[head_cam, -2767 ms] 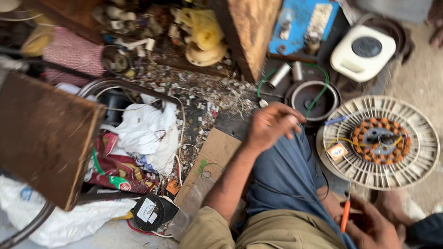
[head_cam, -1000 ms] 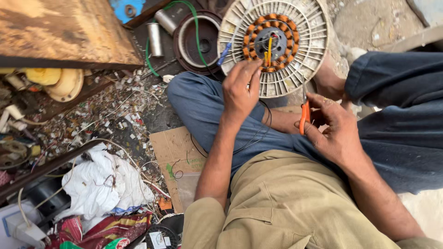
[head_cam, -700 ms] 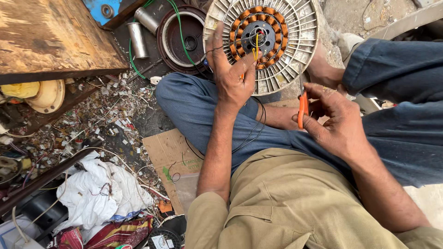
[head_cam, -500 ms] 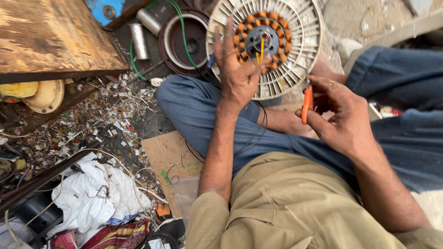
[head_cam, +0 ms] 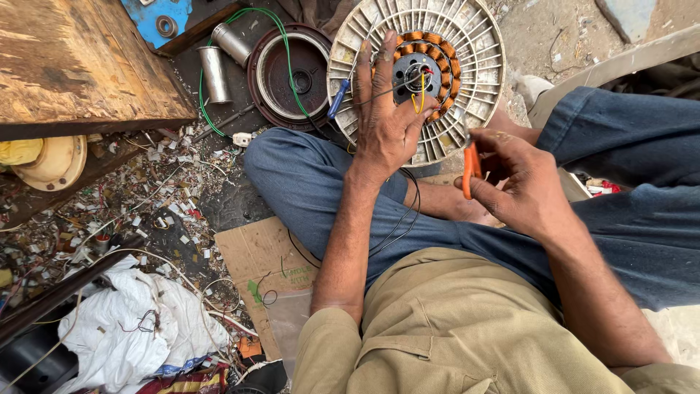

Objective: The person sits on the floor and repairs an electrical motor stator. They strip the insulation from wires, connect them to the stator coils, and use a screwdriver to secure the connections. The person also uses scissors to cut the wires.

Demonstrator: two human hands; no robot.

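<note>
I see the fan motor (head_cam: 437, 44) lying flat at the top of my view, just past the crossed legs: a round, pale ribbed plastic disc with spoke-like fins, a ring of coppery wire coils inside, and a dark metal hub at the middle. Its face turns up toward me, so its axis points straight at the camera. A loop of yellow wire (head_cam: 421, 93) rises from the hub.

My left hand (head_cam: 384, 124) rests on the disc with the fingers spread wide and flat, pointing away from me; a thin dark wire (head_cam: 379, 93) crosses under the fingers toward the hub. My right hand (head_cam: 519, 182) hangs just right of the disc, thumb and fingers pinching an orange-handled tool (head_cam: 469, 166) held nearly upright, its long axis running up and down the frame.

A blue-handled screwdriver (head_cam: 339, 96) lies slanted on the disc's left rim. Beside it sits a dark round metal cover (head_cam: 292, 73) with a green wire (head_cam: 219, 44), and a silvery cylinder (head_cam: 214, 73). A worn wooden board (head_cam: 80, 66) fills the upper left, torn cardboard (head_cam: 266, 266) lies by the knee, and crumpled white sacking (head_cam: 138, 328) sits lower left.
</note>
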